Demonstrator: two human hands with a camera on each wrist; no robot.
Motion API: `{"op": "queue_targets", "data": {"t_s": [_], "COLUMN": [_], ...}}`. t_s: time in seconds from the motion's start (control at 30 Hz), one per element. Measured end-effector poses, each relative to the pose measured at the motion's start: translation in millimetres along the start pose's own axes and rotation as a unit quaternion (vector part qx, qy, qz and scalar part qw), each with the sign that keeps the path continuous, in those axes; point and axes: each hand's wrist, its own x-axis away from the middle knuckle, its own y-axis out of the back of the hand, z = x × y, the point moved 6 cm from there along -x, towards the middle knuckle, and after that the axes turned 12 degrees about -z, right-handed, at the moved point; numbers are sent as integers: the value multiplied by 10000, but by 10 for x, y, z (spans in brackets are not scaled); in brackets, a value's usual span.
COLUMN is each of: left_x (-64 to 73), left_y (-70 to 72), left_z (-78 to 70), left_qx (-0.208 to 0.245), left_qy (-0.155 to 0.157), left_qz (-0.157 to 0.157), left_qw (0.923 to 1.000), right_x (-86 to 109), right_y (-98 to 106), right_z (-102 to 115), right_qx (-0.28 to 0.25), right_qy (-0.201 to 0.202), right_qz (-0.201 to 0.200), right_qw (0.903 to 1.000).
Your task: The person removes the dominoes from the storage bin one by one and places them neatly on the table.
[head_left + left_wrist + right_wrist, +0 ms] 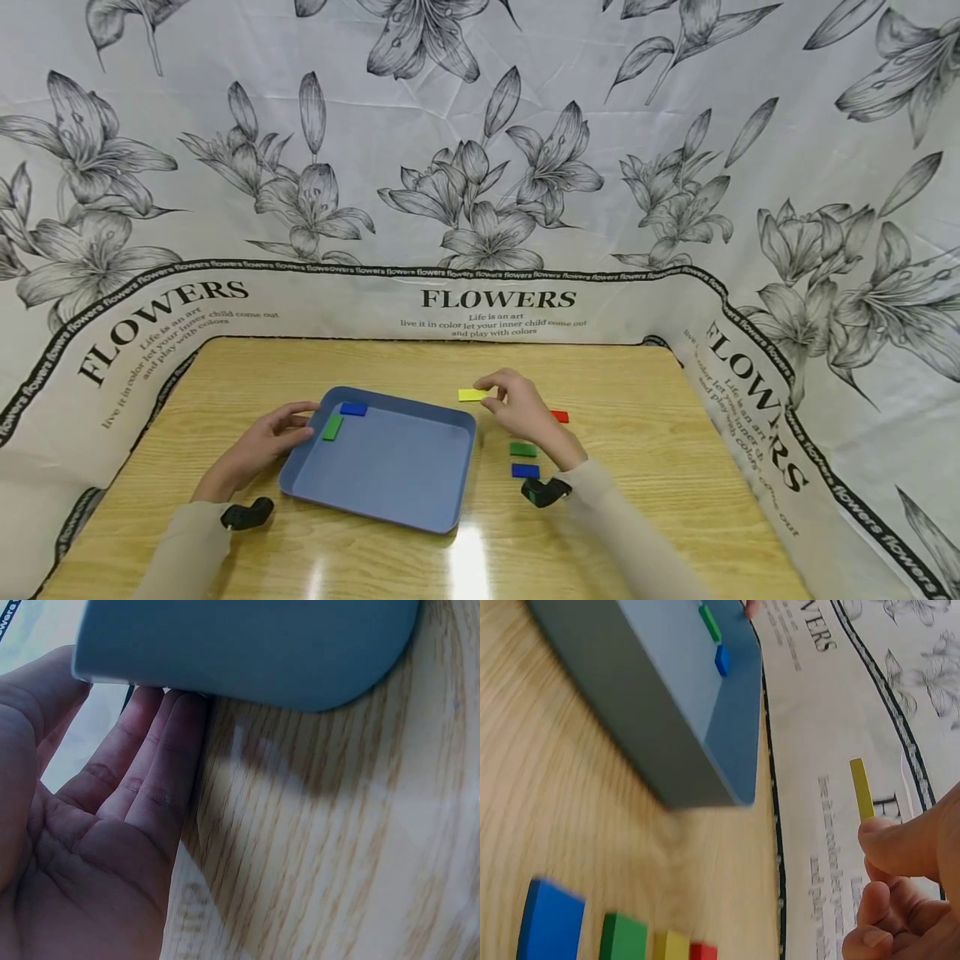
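A thin yellow rectangular block (471,395) is pinched between the thumb and fingertips of my right hand (521,408), held above the table to the right of the tray. In the right wrist view this yellow block (862,787) points away from the fingertips. My left hand (266,442) rests against the left side of the blue-grey tray (375,502), its fingers fairly straight along the outer wall (247,645). Inside the tray's far left corner lie a blue block (353,409) and a green block (333,428), close together.
Right of the tray, a blue block (526,471), a green block (523,449), a second yellow block (671,949) and a red block (559,416) form a row on the wooden table (637,517). My right hand hides that yellow one in the head view. Flower-printed cloth (495,300) surrounds the table.
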Motion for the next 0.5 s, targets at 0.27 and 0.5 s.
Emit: {"op": "queue_targets", "data": {"t_s": [0.27,0.5], "left_x": [-7,2], "left_y": [-14,-22], "left_z": [-7,-16], "left_qx": [43,64], "left_qy": [81,84], "left_qz": [44,49], "left_qw": [9999,9999], "right_x": [180,290], "right_y": [336,546], "right_z": [-449,-774], "right_qx": [16,56], "right_qy": [-344,-404], "right_qz": [-89,-194], "right_qw": [9994,9990]}}
